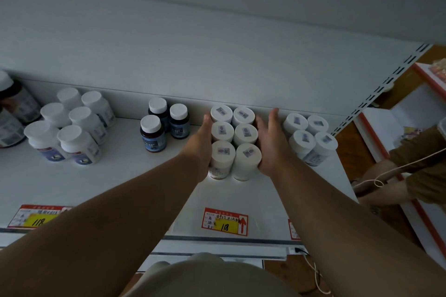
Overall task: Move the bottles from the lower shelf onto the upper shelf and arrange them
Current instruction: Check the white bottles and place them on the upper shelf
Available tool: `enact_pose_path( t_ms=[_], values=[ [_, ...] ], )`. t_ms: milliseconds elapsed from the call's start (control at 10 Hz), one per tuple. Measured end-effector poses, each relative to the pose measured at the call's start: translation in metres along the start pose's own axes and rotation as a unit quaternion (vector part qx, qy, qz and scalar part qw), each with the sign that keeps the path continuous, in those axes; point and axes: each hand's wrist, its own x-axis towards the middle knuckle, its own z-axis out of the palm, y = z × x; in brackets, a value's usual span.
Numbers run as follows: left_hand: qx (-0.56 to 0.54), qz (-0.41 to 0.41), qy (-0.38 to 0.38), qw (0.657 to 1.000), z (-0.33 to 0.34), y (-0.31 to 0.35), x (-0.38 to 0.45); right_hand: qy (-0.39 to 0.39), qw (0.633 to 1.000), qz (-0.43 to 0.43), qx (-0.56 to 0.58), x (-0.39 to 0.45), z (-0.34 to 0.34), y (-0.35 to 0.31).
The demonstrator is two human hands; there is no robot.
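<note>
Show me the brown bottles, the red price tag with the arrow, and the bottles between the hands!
brown bottles [153, 137]: head view, front bottle's label.
red price tag [225, 221]: head view, yellow patch.
white bottles between the hands [245, 133]: head view, a middle cap.

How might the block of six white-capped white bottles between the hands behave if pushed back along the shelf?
The block of six white-capped white bottles would probably slide together, since the left hand and right hand flank it. Being upright and tallish, a bottle may tip. The smooth white shelf likely offers little resistance.
</note>
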Motion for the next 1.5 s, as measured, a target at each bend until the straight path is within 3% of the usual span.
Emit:
enact_pose_path(
  t_ms=[700,900,1000,1200,1300,1400,1500],
  values=[
    [0.053,0.019,-0.025,0.998,-0.006,0.004,-0.003,0.08,0.994,-0.009,-0.069,-0.005,0.004,-0.003],
    [0.08,0.023,-0.037,0.996,-0.017,0.007,-0.018,0.146,0.982,-0.038,-0.117,-0.022,0.002,-0.011],
    [0.125,0.095,-0.042,0.987,-0.022,0.007,-0.029,0.168,0.97,-0.106,-0.138,-0.034,0.0,-0.004],
    [0.169,0.176,-0.044,0.969,-0.043,-0.002,-0.041,0.185,0.956,-0.123,-0.19,-0.059,0.002,0.01],
    [0.148,0.141,-0.045,0.978,-0.054,-0.012,-0.048,0.214,0.941,-0.129,-0.229,-0.07,0.007,0.012],
    [0.224,0.154,-0.015,0.962,-0.055,-0.009,-0.075,0.201,0.94,-0.154,-0.229,-0.077,0.014,0.011],
    [0.199,0.241,0.027,0.95,-0.051,-0.007,-0.102,0.165,0.928,-0.193,-0.272,-0.096,0.038,0.011]
  ],
)
